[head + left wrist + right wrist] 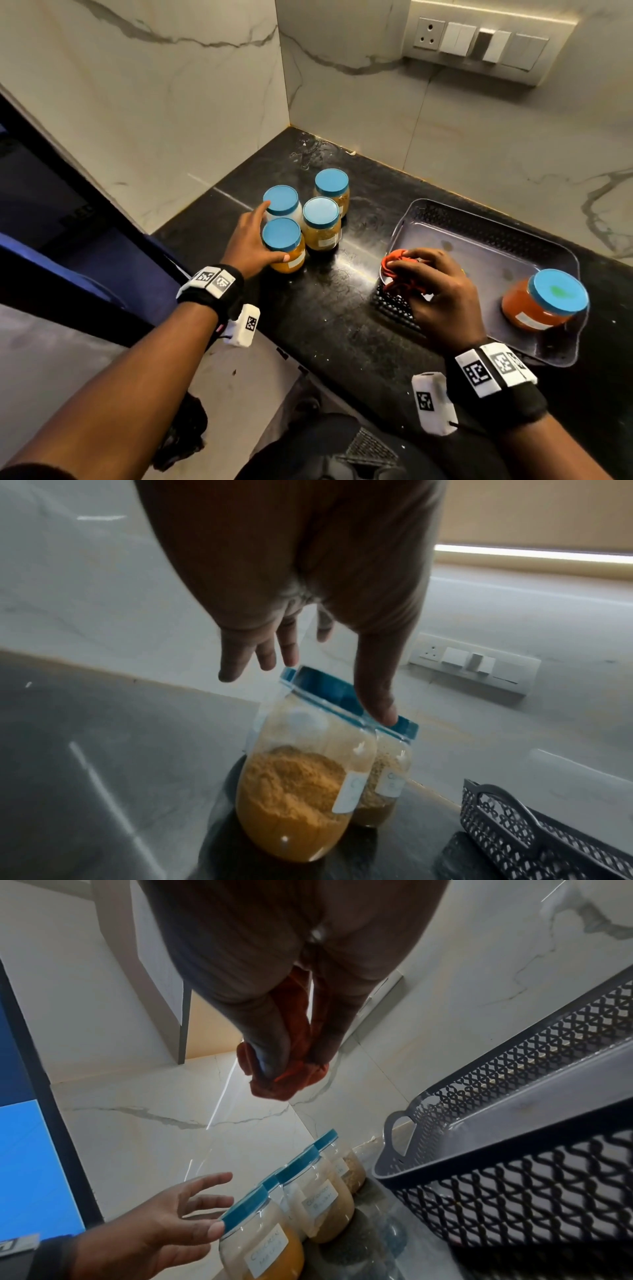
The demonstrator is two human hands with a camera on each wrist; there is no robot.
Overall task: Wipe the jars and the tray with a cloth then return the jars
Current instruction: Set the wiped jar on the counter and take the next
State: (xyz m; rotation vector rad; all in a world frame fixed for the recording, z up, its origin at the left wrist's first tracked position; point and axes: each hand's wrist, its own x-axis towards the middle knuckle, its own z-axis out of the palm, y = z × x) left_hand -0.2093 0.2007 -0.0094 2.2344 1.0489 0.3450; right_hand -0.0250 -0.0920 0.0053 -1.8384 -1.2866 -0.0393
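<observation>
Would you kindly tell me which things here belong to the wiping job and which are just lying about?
Part of the job:
- orange cloth, bunched in the right hand
- tray
- red jar in the tray
- four jars on the counter, left hand at the nearest

Just there:
- switch panel
- counter

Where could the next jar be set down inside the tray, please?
The tray floor is bare between the orange cloth at its near-left corner and the red-filled jar at its right end. The four-jar cluster on the counter is crowded.
</observation>
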